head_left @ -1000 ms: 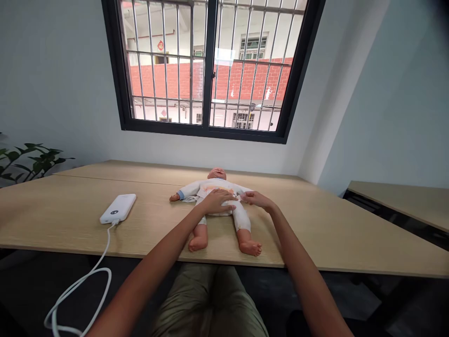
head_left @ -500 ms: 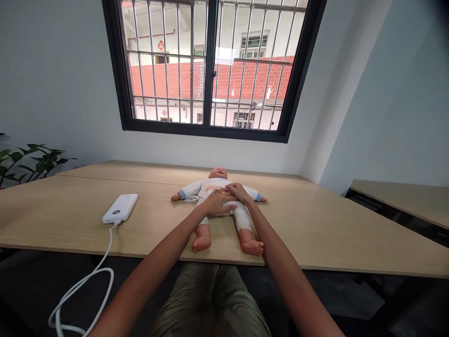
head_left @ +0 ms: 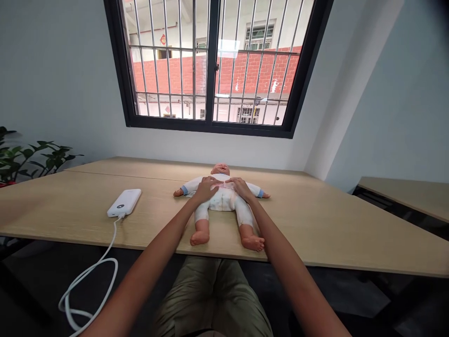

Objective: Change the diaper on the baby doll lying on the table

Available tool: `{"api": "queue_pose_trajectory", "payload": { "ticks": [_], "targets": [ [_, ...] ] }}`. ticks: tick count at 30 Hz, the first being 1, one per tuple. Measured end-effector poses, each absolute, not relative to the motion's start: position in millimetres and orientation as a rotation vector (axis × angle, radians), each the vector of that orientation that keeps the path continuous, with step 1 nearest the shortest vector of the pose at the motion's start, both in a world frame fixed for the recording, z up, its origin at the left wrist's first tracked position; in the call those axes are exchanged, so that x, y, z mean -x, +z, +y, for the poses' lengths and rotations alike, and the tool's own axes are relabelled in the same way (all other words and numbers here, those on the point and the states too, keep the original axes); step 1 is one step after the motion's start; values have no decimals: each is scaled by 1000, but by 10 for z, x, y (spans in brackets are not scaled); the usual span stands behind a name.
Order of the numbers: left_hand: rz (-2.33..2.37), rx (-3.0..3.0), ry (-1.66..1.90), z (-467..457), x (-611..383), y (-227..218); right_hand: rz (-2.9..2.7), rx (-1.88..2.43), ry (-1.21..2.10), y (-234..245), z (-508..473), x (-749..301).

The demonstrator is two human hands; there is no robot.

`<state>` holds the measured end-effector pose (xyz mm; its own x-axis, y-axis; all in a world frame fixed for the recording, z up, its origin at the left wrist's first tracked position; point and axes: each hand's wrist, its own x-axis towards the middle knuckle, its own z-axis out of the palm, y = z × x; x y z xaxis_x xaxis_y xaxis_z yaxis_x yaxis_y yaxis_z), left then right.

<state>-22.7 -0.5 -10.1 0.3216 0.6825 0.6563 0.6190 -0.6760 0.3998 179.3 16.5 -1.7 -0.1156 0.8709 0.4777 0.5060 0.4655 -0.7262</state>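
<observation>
The baby doll (head_left: 222, 202) is probably light, its shirt (head_left: 220, 177) soft; best held by its sides, where left hand (head_left: 206, 188) and right hand (head_left: 241, 188) rest half-curled, grip unclear.

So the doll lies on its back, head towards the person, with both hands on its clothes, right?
Not quite: in the head view, the head of the doll is towards the window, its feet towards the person. The rest holds: on its back, left hand and right hand on its clothes.
</observation>
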Motion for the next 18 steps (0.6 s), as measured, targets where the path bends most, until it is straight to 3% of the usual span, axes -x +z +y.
{"api": "queue_pose_trajectory", "payload": {
  "ticks": [4, 13, 18],
  "targets": [
    [1168, -2551, 1208, 19, 240, -126, -1585, 1140, 622, -16, 137, -1775],
    [1111, -2335, 1248, -11, 201, -52, -1779, 1157, 515, -29, 96, -1750],
    [1596, -1932, 1358, 79, 509, -11, -1605, 1236, 433, -27, 132, -1752]
  ]
}}
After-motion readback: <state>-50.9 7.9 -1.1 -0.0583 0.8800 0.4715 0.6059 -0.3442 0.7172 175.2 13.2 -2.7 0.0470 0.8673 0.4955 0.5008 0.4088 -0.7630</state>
